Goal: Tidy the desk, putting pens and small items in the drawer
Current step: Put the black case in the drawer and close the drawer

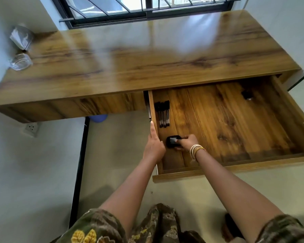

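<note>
The wooden drawer (235, 130) is pulled out under the desk's (130, 64) right half. Several black pens (163, 114) lie side by side at its left end. My right hand (187, 140) grips a small black device (172, 141) with a grey screen, low over the drawer floor near the front left corner. My left hand (154, 142) rests on the drawer's left side wall, its index finger stretched along the wall's top edge. A second small black item (246, 95) lies at the drawer's far right.
Two clear glass jars (22, 37) (21, 62) stand at the desk's far left end. A barred window (147, 7) runs behind the desk. A wall socket (31, 128) sits below the desk on the left. A blue object (98, 118) shows under the desk.
</note>
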### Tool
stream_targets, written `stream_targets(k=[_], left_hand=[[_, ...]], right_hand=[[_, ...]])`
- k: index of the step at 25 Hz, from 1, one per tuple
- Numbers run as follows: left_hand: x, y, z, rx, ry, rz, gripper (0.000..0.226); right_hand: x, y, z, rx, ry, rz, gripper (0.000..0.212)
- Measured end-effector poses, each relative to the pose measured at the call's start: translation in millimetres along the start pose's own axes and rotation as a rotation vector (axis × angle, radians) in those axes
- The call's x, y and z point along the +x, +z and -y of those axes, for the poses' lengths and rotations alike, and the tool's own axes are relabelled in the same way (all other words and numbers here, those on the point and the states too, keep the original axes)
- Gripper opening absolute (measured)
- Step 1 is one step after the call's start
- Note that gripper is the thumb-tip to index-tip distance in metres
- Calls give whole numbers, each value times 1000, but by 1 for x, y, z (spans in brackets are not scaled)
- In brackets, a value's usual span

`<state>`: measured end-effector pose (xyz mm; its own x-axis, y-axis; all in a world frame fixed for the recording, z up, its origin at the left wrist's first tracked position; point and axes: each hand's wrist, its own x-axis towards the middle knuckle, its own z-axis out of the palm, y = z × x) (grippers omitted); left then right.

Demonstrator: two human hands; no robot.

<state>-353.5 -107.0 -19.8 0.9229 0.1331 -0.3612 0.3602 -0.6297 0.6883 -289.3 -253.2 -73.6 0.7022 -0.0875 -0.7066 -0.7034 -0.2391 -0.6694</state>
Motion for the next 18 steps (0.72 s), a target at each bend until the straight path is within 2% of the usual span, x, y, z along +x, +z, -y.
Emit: stream_targets(k=[2, 4, 8, 10, 13, 14, 18], left_hand=[[-3, 0, -1, -6, -34, 8, 88], [-3, 0, 0, 26, -79, 26, 90], [0, -1, -1, 57, -133, 49, 94], [0, -1, -1, 60, -144, 48, 97], [1, 0, -1, 49, -148, 51, 102], [1, 1, 0, 46, -144, 46, 102], [1, 2, 3, 53, -137, 48, 99]], right_hand=[[2, 3, -5, 36, 12, -13, 30], [3, 1, -10, -48, -8, -60, 16], [-6, -11, -17, -478, -93, -140, 26], [-16, -16, -17, -603, -82, -74, 26], [-29, -20, -24, -674, 19, 115, 30], [-31, -20, -29, -709, 5, 123, 32], [-48, -17, -39, -939, -151, 4, 29]])
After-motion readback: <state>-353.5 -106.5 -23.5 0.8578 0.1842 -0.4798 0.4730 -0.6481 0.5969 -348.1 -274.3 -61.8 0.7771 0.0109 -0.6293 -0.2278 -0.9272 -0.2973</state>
